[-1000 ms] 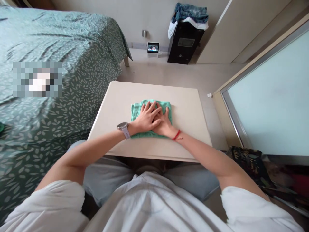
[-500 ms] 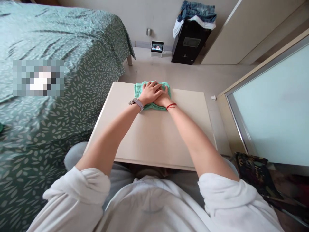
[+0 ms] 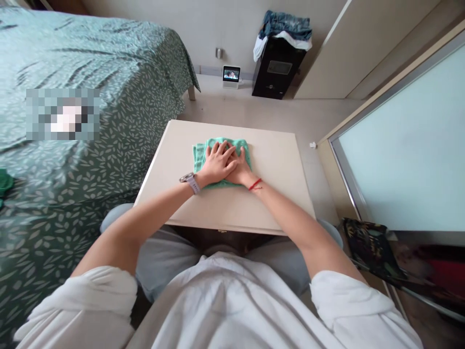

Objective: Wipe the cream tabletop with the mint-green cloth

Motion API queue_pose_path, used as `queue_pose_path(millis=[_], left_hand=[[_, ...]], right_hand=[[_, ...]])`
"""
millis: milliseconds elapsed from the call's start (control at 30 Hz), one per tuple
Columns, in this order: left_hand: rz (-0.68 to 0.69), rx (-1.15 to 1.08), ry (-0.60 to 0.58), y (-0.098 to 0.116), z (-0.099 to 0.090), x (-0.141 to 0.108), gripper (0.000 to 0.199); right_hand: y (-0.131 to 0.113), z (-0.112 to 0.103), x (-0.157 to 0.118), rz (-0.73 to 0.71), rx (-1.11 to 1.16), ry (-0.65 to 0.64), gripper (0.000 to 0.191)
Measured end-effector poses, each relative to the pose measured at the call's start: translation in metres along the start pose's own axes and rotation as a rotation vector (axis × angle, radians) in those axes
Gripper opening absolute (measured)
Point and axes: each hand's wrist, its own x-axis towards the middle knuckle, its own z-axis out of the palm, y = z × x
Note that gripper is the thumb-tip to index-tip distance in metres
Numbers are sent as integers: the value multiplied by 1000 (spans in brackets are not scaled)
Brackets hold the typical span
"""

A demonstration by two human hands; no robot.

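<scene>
A folded green cloth (image 3: 244, 145) lies on the pale tabletop (image 3: 218, 208), a little behind its middle. My left hand (image 3: 217, 164), with a watch at the wrist, presses flat with fingers spread, partly on the cloth and partly over my right hand. My right hand (image 3: 239, 169), with a red string bracelet at the wrist, lies flat on the cloth, its fingers partly hidden under my left hand. Neither hand grips the cloth.
A bed with a green leaf-patterned cover (image 3: 145, 97) stands at the left. Behind the table are a small lit screen (image 3: 231, 76) and a black cabinet (image 3: 278, 70) topped with folded clothes (image 3: 286, 24). A frosted panel (image 3: 407, 145) is at the right.
Both hands and the green cloth have moved back toward my body, away from the table's far edge. My elbows are bent more outward, and the view has shifted slightly.
</scene>
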Motion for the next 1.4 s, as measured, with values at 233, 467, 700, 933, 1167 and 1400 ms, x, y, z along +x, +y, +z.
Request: queue_pose_path(millis=[233,467,700,933,1167,1400], left_hand=[[6,-56,-91,25,4,-123,82],[140,-90,-123,12,6,-178,93],[159,-103,-122,-21,-5,-104,91],[302,-117,12,-81,-16,6,79],[233,-97,22,-131,-20,87,83],[94,-37,17,-132,-27,108,78]], right_hand=[[-68,8,-104,-127,37,19,99],[-103,-1,-141,-226,118,-49,104],[-78,-6,-78,-147,107,-89,95],[-43,-20,23,18,119,-54,84],[-12,-35,98,61,167,-29,82],[-1,-41,119,88,213,14,75]])
